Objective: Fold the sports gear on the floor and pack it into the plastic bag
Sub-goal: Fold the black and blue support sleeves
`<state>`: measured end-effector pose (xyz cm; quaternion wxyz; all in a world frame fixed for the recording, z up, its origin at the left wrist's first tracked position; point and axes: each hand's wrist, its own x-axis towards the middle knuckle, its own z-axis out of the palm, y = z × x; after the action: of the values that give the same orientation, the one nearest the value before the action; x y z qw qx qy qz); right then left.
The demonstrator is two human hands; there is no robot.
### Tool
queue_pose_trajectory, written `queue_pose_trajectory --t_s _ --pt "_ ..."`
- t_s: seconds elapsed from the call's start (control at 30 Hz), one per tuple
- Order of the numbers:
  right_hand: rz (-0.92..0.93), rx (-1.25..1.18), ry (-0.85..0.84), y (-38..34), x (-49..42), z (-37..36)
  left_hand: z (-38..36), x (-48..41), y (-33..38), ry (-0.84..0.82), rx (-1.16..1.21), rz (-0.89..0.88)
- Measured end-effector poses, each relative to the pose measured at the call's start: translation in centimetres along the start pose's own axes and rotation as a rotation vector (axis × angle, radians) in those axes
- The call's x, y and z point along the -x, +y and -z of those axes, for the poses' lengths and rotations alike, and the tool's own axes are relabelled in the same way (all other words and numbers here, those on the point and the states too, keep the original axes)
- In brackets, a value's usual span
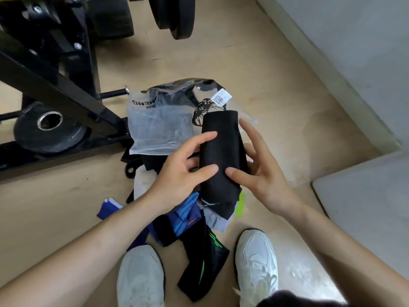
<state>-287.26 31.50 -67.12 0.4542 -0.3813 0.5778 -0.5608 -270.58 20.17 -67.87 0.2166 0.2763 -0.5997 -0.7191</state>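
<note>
- A tan wood-look floor (232, 63) runs across the room. I am looking down at someone standing over a heap of gear.
- Far left stands a black steel gym frame (55, 85), with a black weight plate with a silver hub (48, 131) lying flat beside it.
- A small blue-and-white folded band (108, 209) lies apart on the floor.
- Next comes the clear plastic bag with black lettering (155, 127), lying crumpled on the floor with dark cloth already inside and a white QR label (222, 98) near its top.
- The left hand (183, 171) grips a folded black knitted sleeve (223, 151), with its thumb on the front and its forefinger laid across the upper edge.
- That sleeve is held upright above the heap, its top end over the bag's near corner.
- The right hand (263, 171) holds the sleeve's other side, with the thumb pressed on the front and the fingers spread behind it.
- Below the hands lie a blue striped garment (186, 213) and a black strip with green lines (205, 269), the strip lying between a pair of white trainers (256, 267).
- A grey wall (354, 63) closes the right side.
</note>
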Motion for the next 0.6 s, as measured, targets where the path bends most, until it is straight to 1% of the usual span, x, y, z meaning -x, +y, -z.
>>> queue_pose_trajectory --t_s 0.13,0.2,0.23,0.3,0.37,0.4,0.43,0.47,0.53,0.6 --pt "-0.062 -0.054 -0.086 -0.3 -0.5 0.7 0.7 0.1 0.0 -0.024 -0.064 0.038" --pt "-0.076 -0.012 -0.078 0.1 -0.6 0.5 0.5 0.1 0.2 -0.018 -0.145 0.032" --pt "-0.088 -0.005 -0.058 0.3 -0.7 0.4 0.5 0.1 0.5 -0.01 -0.24 0.022" --pt "-0.131 -0.044 -0.012 0.5 -0.8 0.7 1.2 -0.2 1.2 0.042 -0.53 -0.042" --pt "-0.172 -0.083 0.028 0.3 -0.7 1.4 3.2 -0.8 2.0 0.126 -0.883 -0.253" --pt "-0.19 -0.079 0.036 0.2 -0.6 1.8 4.5 -1.3 2.3 0.129 -1.044 -0.354" --pt "-0.2 -0.067 0.036 0.2 -0.6 2.3 5.9 -1.9 2.5 0.098 -1.184 -0.421" --pt "-0.203 -0.045 0.031 0.4 -0.7 2.7 7.1 -2.5 2.6 0.041 -1.308 -0.447" --pt "-0.21 0.024 0.021 0.6 -0.7 3.3 8.6 -3.7 2.5 -0.098 -1.497 -0.394" --pt "-0.221 0.062 0.018 0.7 -0.7 3.4 9.2 -4.5 2.3 -0.173 -1.583 -0.349"
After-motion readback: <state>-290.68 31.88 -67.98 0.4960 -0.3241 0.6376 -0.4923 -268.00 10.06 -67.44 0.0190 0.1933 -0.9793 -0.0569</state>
